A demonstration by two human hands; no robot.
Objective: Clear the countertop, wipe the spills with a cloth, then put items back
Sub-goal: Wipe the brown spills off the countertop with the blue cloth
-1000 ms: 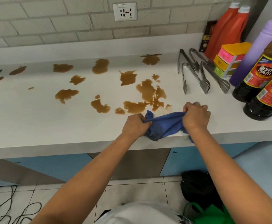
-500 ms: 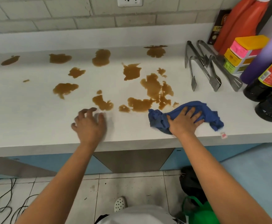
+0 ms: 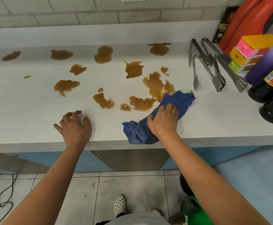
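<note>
right hand pressing cloth near countertop edge

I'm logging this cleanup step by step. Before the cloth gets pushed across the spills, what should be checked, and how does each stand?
1. Right hand presses flat on the blue cloth: ok.
2. Cloth's far edge reaches the nearest brown spill: ok.
3. Left hand rests on dry countertop, off the spills: ok.
4. Tongs and bottles lie to the right, outside the spill area: ok.
5. Cloth's near end hangs over the counter edge, not bunched under the hand: not ok.
6. Cloth dampness: cannot tell.
</note>
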